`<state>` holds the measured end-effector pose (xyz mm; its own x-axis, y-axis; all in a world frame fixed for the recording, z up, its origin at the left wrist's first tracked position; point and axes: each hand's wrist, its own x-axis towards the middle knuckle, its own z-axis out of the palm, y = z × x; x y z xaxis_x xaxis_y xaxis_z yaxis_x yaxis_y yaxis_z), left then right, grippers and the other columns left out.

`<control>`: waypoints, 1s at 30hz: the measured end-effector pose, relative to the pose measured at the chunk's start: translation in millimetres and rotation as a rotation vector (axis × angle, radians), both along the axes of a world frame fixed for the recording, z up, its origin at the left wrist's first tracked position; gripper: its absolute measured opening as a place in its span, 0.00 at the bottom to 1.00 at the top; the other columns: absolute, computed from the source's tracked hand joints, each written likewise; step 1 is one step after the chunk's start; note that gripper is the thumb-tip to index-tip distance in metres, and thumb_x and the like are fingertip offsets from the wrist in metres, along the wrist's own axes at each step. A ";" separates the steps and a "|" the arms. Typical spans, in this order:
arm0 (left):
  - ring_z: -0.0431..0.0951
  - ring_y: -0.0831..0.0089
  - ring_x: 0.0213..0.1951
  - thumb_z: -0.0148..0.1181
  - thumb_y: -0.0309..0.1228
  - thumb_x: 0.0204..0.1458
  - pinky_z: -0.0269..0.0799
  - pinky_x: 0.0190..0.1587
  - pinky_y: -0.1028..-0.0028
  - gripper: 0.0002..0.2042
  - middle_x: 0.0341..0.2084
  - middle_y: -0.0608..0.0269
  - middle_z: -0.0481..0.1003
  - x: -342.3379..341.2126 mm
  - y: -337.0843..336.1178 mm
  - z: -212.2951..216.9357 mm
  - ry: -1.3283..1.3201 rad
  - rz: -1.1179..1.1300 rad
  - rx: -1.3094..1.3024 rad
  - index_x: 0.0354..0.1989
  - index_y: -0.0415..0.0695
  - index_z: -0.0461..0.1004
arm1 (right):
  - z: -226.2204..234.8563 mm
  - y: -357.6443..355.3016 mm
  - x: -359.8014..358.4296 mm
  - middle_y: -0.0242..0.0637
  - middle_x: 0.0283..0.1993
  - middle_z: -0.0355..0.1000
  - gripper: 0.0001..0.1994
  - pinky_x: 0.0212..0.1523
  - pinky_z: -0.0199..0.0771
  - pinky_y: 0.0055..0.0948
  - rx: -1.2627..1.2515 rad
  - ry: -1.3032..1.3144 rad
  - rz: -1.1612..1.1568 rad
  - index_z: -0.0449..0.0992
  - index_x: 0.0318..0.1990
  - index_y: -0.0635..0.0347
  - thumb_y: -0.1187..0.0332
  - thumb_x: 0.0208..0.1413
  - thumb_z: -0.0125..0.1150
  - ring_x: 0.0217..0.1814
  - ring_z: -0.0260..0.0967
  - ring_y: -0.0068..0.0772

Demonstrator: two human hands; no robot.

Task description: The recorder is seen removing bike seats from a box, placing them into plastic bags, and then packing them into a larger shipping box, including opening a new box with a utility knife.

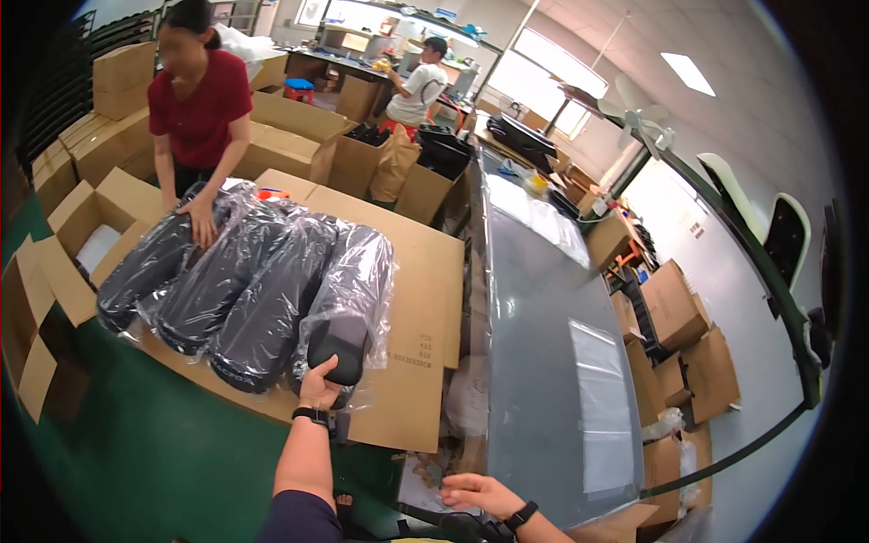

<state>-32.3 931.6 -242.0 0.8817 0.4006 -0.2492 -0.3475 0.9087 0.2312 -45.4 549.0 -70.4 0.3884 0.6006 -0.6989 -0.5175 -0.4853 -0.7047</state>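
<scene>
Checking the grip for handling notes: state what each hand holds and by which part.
The left hand grips the near end of a black cushion in clear plastic. The right hand holds nothing visible.

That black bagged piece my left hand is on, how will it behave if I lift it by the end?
The bagged piece probably stays stiff: it keeps its long rounded shape under the left hand. The loose, glossy plastic bag looks slippery, so it may slide. Being rounded, it could roll against its neighbours on the cardboard.

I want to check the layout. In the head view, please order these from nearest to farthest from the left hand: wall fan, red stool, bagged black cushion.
1. Bagged black cushion: in the left hand, on cardboard.
2. Red stool: far back, beyond the boxes.
3. Wall fan: upper right, farthest.
</scene>
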 end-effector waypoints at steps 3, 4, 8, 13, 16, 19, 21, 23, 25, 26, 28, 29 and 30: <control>0.70 0.63 0.51 0.59 0.26 0.50 0.66 0.54 0.61 0.20 0.48 0.60 0.70 13.6 -22.7 -4.1 -0.008 0.127 -0.025 0.52 0.41 0.66 | -8.6 -57.8 -7.2 0.41 0.46 0.72 0.19 0.46 0.73 0.27 -0.093 -0.016 -0.243 0.65 0.54 0.65 0.69 0.57 0.55 0.47 0.71 0.30; 0.69 0.62 0.52 0.59 0.28 0.50 0.65 0.54 0.60 0.21 0.50 0.60 0.69 8.7 -24.5 -7.0 0.005 0.184 -0.031 0.54 0.42 0.65 | -12.5 -75.6 -13.1 0.43 0.45 0.72 0.18 0.45 0.74 0.27 -0.142 -0.019 -0.359 0.65 0.54 0.66 0.69 0.57 0.55 0.46 0.72 0.31; 0.69 0.60 0.51 0.56 0.35 0.54 0.64 0.54 0.55 0.22 0.51 0.57 0.68 -20.4 -21.6 -36.1 0.124 0.215 0.063 0.55 0.42 0.62 | -35.4 -138.3 -40.8 0.45 0.42 0.73 0.15 0.42 0.77 0.31 -0.154 -0.020 -0.656 0.66 0.50 0.67 0.71 0.57 0.54 0.42 0.74 0.35; 0.69 0.73 0.41 0.55 0.38 0.53 0.66 0.45 0.67 0.11 0.32 0.66 0.70 -65.8 -45.9 -84.3 0.709 0.012 0.097 0.38 0.44 0.68 | -64.1 -205.0 -87.1 0.43 0.40 0.73 0.14 0.39 0.78 0.32 -0.241 0.095 -0.910 0.67 0.49 0.64 0.70 0.56 0.55 0.39 0.74 0.34; 0.72 0.72 0.27 0.52 0.37 0.53 0.70 0.31 0.69 0.08 0.24 0.66 0.73 -99.1 -71.4 -124.5 0.677 -0.406 0.135 0.31 0.46 0.69 | -61.7 -219.1 -110.5 0.40 0.40 0.72 0.13 0.41 0.77 0.34 -0.208 0.148 -0.985 0.67 0.48 0.61 0.67 0.57 0.55 0.41 0.73 0.34; 0.71 0.80 0.30 0.48 0.31 0.58 0.66 0.36 0.79 0.11 0.26 0.68 0.73 -85.3 -156.4 -91.4 0.780 -0.759 0.231 0.43 0.38 0.71 | -67.8 -237.5 -134.6 0.41 0.41 0.72 0.14 0.42 0.76 0.34 -0.172 0.174 -1.066 0.67 0.49 0.59 0.66 0.57 0.55 0.42 0.73 0.34; 0.69 0.74 0.19 0.55 0.30 0.52 0.73 0.31 0.68 0.05 0.19 0.66 0.70 -69.6 -216.3 -30.0 0.592 -1.036 0.506 0.34 0.43 0.74 | -83.6 -251.5 -152.0 0.41 0.41 0.72 0.14 0.42 0.76 0.34 -0.142 0.191 -1.111 0.67 0.49 0.59 0.65 0.57 0.54 0.42 0.73 0.33; 0.64 0.82 0.19 0.54 0.30 0.55 0.74 0.33 0.74 0.08 0.19 0.70 0.67 -61.8 -251.2 23.0 0.301 -1.476 0.911 0.38 0.40 0.75 | -96.5 -254.1 -156.5 0.40 0.41 0.72 0.14 0.40 0.76 0.33 -0.138 0.224 -1.086 0.68 0.48 0.60 0.66 0.57 0.55 0.41 0.73 0.33; 0.64 0.85 0.20 0.50 0.31 0.58 0.71 0.32 0.80 0.10 0.24 0.71 0.71 -49.8 -295.5 68.5 -0.006 -1.829 0.993 0.42 0.40 0.74 | -115.6 -275.2 -174.3 0.39 0.41 0.72 0.14 0.38 0.75 0.29 -0.099 0.224 -1.071 0.68 0.49 0.60 0.66 0.57 0.55 0.39 0.73 0.31; 0.64 0.87 0.21 0.48 0.31 0.59 0.70 0.31 0.81 0.11 0.26 0.72 0.72 -48.3 -313.6 91.0 -0.107 -1.966 1.040 0.44 0.40 0.73 | -120.1 -284.8 -181.3 0.39 0.41 0.72 0.14 0.38 0.75 0.29 -0.076 0.224 -1.099 0.68 0.49 0.60 0.66 0.57 0.55 0.39 0.73 0.31; 0.71 0.75 0.36 0.53 0.34 0.56 0.69 0.43 0.72 0.17 0.40 0.60 0.72 -47.4 -347.5 125.0 -0.188 -2.133 1.163 0.51 0.40 0.69 | -127.3 -307.8 -194.5 0.38 0.41 0.72 0.15 0.37 0.75 0.28 -0.209 0.211 -1.028 0.69 0.49 0.61 0.64 0.57 0.55 0.37 0.73 0.29; 0.70 0.81 0.32 0.46 0.27 0.59 0.66 0.37 0.82 0.12 0.28 0.67 0.72 -54.0 -368.7 169.4 -0.317 -2.021 1.067 0.48 0.38 0.67 | -142.8 -326.6 -207.8 0.37 0.41 0.73 0.16 0.36 0.75 0.27 -0.228 0.213 -1.057 0.70 0.49 0.60 0.63 0.55 0.56 0.37 0.73 0.27; 0.70 0.81 0.32 0.46 0.27 0.59 0.66 0.37 0.82 0.12 0.28 0.67 0.72 -62.5 -387.4 190.1 -0.319 -2.053 1.095 0.48 0.38 0.67 | -153.9 -343.1 -215.7 0.37 0.41 0.73 0.16 0.36 0.75 0.27 -0.198 0.220 -1.087 0.70 0.49 0.60 0.63 0.55 0.56 0.37 0.73 0.27</control>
